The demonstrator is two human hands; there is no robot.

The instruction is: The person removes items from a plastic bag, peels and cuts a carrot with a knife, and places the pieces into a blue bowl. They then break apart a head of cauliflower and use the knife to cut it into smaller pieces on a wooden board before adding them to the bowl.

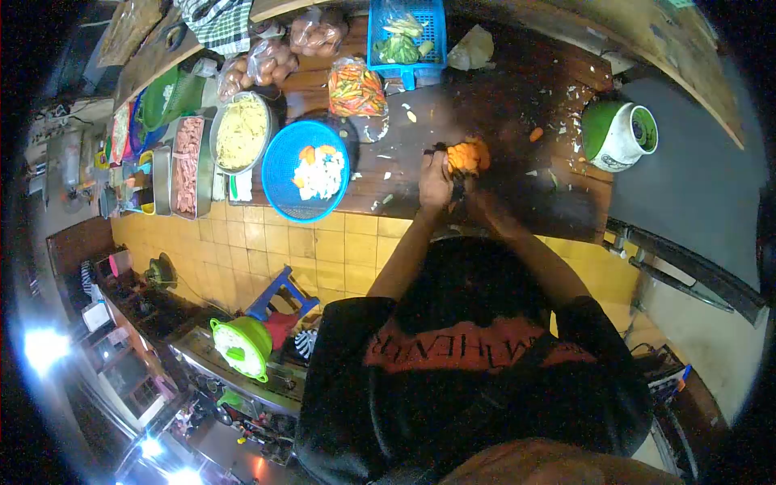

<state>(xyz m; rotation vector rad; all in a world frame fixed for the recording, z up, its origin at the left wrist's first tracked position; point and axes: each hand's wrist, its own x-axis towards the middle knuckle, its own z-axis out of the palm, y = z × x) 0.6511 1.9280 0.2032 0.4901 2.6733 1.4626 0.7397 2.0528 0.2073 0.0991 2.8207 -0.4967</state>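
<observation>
A pile of orange cut pieces, seemingly carrot (pixel 467 156), lies on the dark wooden table directly in front of my hands. My left hand (pixel 436 181) is at the near left side of the pile, its fingers curled in; a dark shape shows by the fingertips, and I cannot make out what it is. On the near right side, touching or very close to the pieces, is my right hand (pixel 480 200), blurred and shaded, its fingers not readable. To the left stands a blue round basket (pixel 279 197) with white and orange cut pieces in it.
Beyond the pile are a bag of chillies (pixel 356 90), a blue rectangular basket (pixel 443 36) with green vegetables, and bags of eggs (pixel 318 34). Left are a bowl of pale strips (pixel 242 133) and a metal tray of pink meat (pixel 188 162). A green-white container (pixel 612 141) stands right.
</observation>
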